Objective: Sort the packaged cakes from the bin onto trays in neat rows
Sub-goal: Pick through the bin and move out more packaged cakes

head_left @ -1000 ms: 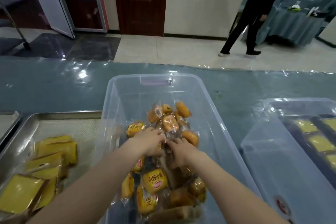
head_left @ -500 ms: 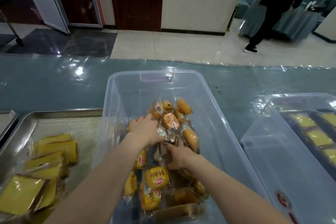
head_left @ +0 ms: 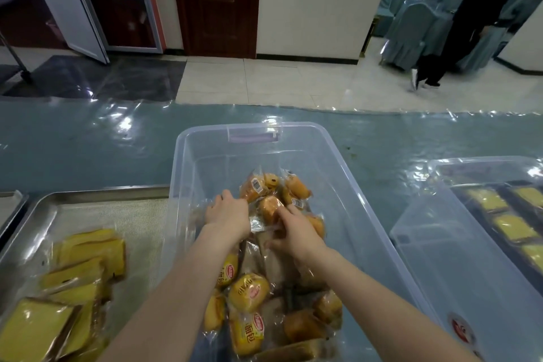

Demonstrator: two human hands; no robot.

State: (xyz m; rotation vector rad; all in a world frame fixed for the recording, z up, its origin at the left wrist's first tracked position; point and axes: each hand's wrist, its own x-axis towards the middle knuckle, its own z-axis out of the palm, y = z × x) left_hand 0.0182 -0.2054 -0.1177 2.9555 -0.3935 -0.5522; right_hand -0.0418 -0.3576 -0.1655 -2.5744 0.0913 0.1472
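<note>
"面包" on a yellow cake wrapper (head_left: 249,332)

Both hands in the clear bin (head_left: 338,161): left hand (head_left: 227,216) fingers curled down into the packaged cakes (head_left: 249,292), grip hidden; right hand (head_left: 296,232) pinching the round brown cake (head_left: 269,209) at its fingertips; steel tray (head_left: 88,192) well left of the left fingers.

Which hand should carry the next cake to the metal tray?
Left, probably: the left hand is on the side of the bin nearest the metal tray; the right hand would have to cross it.
</note>
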